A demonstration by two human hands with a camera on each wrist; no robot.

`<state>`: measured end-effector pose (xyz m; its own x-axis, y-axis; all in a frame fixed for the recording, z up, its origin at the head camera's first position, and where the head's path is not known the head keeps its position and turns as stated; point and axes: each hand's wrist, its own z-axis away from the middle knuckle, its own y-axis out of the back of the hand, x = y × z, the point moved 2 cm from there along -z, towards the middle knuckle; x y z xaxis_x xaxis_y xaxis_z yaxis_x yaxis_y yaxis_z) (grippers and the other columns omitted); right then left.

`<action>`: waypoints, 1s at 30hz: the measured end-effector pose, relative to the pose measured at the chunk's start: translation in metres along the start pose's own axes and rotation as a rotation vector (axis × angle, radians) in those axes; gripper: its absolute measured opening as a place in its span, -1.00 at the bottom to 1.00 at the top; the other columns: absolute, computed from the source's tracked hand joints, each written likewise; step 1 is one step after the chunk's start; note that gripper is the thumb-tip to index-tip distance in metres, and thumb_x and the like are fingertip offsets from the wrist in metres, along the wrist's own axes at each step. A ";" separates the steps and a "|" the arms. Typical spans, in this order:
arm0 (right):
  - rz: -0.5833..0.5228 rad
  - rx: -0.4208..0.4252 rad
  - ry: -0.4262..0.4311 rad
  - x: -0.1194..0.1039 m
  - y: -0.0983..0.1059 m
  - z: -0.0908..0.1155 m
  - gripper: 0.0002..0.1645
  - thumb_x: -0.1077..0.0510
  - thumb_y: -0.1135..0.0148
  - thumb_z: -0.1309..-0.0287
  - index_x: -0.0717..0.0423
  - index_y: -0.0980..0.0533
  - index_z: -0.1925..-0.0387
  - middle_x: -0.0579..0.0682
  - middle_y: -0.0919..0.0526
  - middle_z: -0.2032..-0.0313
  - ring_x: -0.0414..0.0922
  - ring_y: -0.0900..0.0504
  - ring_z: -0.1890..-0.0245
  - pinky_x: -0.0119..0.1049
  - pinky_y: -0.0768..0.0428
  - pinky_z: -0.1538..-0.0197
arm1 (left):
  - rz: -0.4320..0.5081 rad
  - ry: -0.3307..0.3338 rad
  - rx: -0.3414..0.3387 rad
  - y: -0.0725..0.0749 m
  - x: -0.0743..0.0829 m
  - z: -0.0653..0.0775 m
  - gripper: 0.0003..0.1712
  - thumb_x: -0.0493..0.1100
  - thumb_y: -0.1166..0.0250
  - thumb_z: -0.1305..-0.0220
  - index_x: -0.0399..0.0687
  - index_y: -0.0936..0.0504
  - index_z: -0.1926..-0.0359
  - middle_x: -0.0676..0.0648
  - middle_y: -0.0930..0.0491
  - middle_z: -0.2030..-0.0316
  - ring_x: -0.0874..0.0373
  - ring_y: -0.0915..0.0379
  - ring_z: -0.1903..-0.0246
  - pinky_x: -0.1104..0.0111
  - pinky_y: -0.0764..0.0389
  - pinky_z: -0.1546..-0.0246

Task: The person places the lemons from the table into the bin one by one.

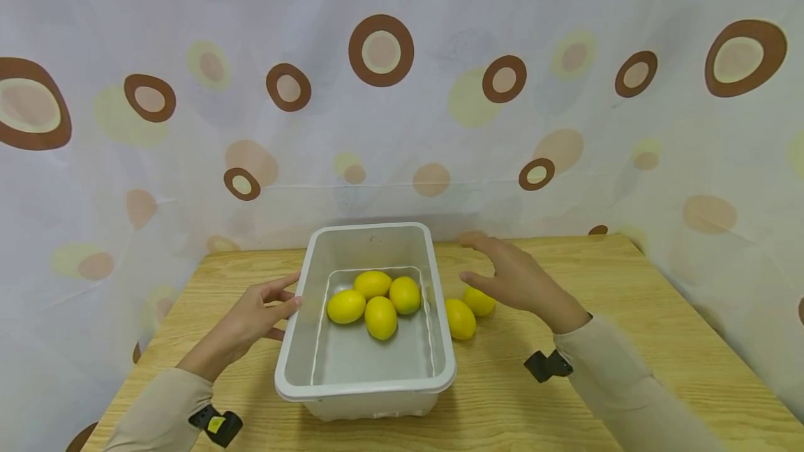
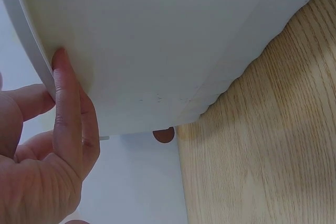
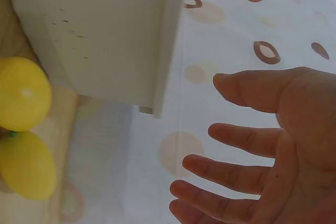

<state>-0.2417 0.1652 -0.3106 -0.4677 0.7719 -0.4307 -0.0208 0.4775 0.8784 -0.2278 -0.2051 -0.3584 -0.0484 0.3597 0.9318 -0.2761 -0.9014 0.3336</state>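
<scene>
A white plastic bin (image 1: 364, 392) stands on the table with several yellow lemons (image 1: 380, 318) grouped on its floor. My left hand (image 1: 248, 316) pinches the bin's left rim, thumb on the rim and fingers against the outer wall, as the left wrist view shows. To the right of the bin, my right hand (image 1: 518, 277) hovers with fingers spread and nothing in them. Just below that hand, two more lemons lie on the table: a nearer lemon (image 1: 460, 319) beside the bin wall and a farther lemon (image 1: 479, 300) partly hidden by the hand.
The wooden table (image 1: 565, 396) extends on both sides of the bin. A white curtain (image 1: 402, 124) with brown and yellow ring patterns hangs behind it and along both sides. A small black wrist camera (image 1: 549, 365) sits on the right sleeve, another camera (image 1: 216, 425) on the left.
</scene>
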 end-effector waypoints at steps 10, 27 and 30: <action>0.002 0.011 -0.152 0.014 -0.052 0.019 -0.36 0.00 -0.25 0.00 0.10 -0.33 -0.13 0.12 -0.42 -0.08 0.12 -0.40 -0.05 0.09 -0.43 0.02 | 0.011 0.003 -0.003 0.000 0.000 0.001 -0.31 -0.09 -0.15 -0.21 -0.03 -0.12 -0.32 -0.27 -0.37 0.10 0.05 -0.47 0.25 0.16 -0.61 0.39; 0.219 0.075 -0.157 0.020 -0.109 0.024 -0.35 -0.03 -0.30 0.08 0.14 -0.37 -0.06 0.23 -0.47 0.08 0.05 -0.56 0.45 -0.20 -0.52 0.63 | 0.009 0.011 0.002 0.000 0.001 0.001 -0.32 -0.10 -0.15 -0.21 -0.03 -0.13 -0.32 -0.26 -0.38 0.11 0.05 -0.47 0.26 0.16 -0.61 0.39; 0.247 0.086 -0.139 0.021 -0.112 0.024 -0.36 -0.02 -0.30 0.07 0.15 -0.38 -0.05 0.23 -0.47 0.09 0.03 -0.55 0.52 -0.23 -0.51 0.67 | 0.004 0.017 0.009 0.000 0.001 0.001 -0.33 -0.10 -0.15 -0.21 -0.01 -0.14 -0.31 -0.26 -0.38 0.11 0.05 -0.47 0.25 0.17 -0.61 0.39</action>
<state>-0.2279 0.1377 -0.4231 -0.3235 0.9165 -0.2351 0.1561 0.2967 0.9421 -0.2264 -0.2046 -0.3570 -0.0660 0.3601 0.9306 -0.2675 -0.9049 0.3311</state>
